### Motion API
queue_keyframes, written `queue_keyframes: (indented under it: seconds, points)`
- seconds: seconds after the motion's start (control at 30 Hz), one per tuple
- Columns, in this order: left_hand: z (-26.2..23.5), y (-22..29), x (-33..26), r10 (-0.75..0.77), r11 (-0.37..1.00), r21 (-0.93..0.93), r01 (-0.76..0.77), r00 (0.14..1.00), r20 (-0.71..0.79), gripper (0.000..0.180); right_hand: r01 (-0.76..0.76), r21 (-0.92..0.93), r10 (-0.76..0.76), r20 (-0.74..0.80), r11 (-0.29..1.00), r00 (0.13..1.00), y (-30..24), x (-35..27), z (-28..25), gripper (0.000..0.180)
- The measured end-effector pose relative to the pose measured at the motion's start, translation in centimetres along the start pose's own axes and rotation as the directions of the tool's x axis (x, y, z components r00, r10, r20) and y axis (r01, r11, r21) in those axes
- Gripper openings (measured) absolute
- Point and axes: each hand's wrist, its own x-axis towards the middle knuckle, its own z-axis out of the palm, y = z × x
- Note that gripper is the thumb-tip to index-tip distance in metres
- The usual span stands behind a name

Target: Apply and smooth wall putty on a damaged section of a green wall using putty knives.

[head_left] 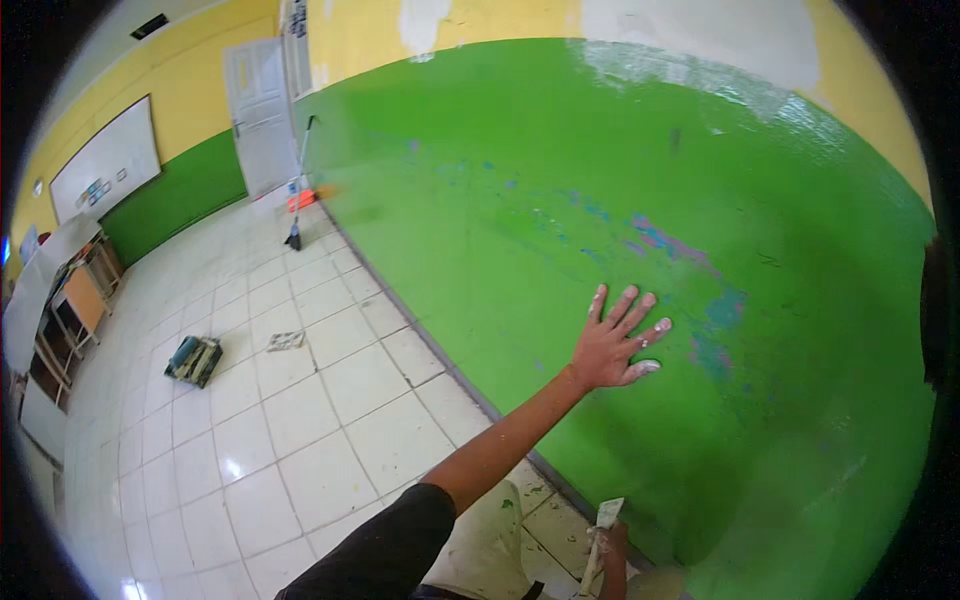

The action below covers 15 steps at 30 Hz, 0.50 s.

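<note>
My left hand [615, 345] lies flat on the green wall [480, 290] with its fingers spread, and white smears mark several fingertips. Blue and pink patches [670, 245] show through the green paint just above and beside it. Low down by the base of the wall, my right hand [613, 548] is closed round a putty knife [606, 515], whose pale blade points up. Part of the right hand is cut off or hidden near the lower edge.
On the white tiled floor [330, 420] are a dark tray with a roller [195, 361] and a small, stained flat piece [285, 341]. A broom [298, 205] leans by the wall near an orange object [302, 200]. Tables [80, 300] line the left side.
</note>
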Motion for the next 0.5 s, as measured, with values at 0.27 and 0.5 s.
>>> queue_keyframes:
  seconds: [0.27, 0.5]
  points:
    - [-0.7, 0.2, -1.4, -0.136, 0.99, 0.02, 0.137, 0.99, -0.035, 0.065, -0.118, -0.22, 0.231, 0.609, 0.968, 0.758, -9.2, -0.6, 4.8, 0.078]
    - [0.1, -0.1, -1.3, -0.147, 0.989, 0.013, 0.148, 0.987, -0.065, 0.067, -0.009, -0.199, 0.103, 0.468, 0.98, 0.877, -9.5, -2.5, 7.4, 0.079]
